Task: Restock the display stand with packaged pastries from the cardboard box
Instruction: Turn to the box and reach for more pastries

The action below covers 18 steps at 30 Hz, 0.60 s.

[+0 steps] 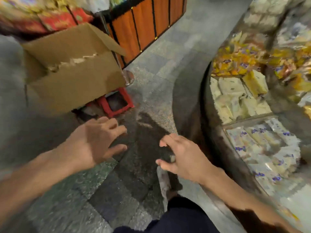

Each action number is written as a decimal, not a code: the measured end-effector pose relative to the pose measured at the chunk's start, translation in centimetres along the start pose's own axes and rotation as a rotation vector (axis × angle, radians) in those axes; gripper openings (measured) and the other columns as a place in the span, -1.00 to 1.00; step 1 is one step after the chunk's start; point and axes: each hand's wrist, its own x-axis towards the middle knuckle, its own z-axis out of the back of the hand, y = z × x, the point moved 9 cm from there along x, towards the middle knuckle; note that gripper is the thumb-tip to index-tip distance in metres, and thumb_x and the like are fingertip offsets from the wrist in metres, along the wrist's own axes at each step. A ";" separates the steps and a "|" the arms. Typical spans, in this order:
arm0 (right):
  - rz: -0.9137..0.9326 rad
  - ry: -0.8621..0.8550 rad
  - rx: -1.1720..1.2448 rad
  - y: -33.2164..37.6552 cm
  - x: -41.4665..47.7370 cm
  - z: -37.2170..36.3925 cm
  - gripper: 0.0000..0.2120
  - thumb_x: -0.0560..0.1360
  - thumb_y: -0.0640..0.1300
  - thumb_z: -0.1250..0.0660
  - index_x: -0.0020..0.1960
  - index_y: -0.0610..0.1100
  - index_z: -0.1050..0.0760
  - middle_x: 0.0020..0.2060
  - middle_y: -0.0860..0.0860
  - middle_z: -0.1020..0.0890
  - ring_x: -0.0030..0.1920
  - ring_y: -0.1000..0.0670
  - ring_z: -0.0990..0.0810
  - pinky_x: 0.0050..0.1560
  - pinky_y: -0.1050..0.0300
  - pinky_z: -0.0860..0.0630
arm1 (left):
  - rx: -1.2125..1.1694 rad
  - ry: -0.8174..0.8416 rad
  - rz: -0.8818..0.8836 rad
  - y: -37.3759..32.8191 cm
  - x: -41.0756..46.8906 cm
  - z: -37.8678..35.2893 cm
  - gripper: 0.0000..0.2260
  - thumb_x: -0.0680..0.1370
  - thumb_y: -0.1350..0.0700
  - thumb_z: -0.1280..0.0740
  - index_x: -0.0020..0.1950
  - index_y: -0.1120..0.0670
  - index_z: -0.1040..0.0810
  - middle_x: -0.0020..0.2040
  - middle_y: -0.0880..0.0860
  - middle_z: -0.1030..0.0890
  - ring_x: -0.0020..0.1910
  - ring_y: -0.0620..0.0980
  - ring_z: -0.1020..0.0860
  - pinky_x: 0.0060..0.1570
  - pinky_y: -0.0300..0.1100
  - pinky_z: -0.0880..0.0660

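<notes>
2 empty hands (134, 150), 1 cardboard box (74, 68), 1 display stand (207, 101).

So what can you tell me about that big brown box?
The cardboard box is plain brown, worn and creased. Its top is open, with one flap standing up and back, and a ragged torn edge runs across the front wall. It sits tilted at the upper left, seemingly resting on a red plastic stool, with shelves of colourful packs behind it. What is inside cannot be seen. Neither hand touches it; the left hand hovers below it.

Red stool (116, 103) — orange slatted panel (144, 24).
</notes>
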 end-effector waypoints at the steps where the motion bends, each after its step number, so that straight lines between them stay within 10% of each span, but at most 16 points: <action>1: 0.049 0.054 -0.018 1.3 3.0 -1.0 -0.55 0.49 0.22 -0.35 0.23 -0.03 -0.42 0.11 0.03 -0.50 0.15 -0.09 -0.52 0.08 -0.07 -0.54 | 0.030 0.018 0.062 2.8 -0.8 -1.0 -0.50 0.53 -0.28 -0.08 0.13 0.03 -0.60 -0.12 0.01 -0.59 -0.18 0.06 -0.59 -0.28 -0.04 -0.59; 11: 0.339 0.306 -0.110 11.6 32.6 -8.8 -0.47 0.54 0.16 -0.31 0.44 0.01 -0.29 0.30 0.04 -0.43 0.31 -0.04 -0.42 0.25 0.04 -0.44 | -0.029 0.002 0.651 27.0 -3.1 -8.7 -0.73 0.33 0.05 -0.60 -0.10 0.09 -0.61 -0.18 0.07 -0.59 -0.20 0.14 -0.60 -0.35 -0.04 -0.52; 18: 0.389 0.371 -0.271 16.3 47.8 -13.6 -0.48 0.54 0.13 -0.33 0.41 -0.05 -0.33 0.25 -0.03 -0.46 0.26 -0.10 -0.46 0.16 -0.02 -0.48 | -0.217 0.103 0.879 39.6 -2.0 -16.8 -0.75 0.56 -0.04 -0.35 0.16 0.07 -0.55 0.09 0.07 -0.57 0.14 0.15 -0.52 0.02 0.03 -0.48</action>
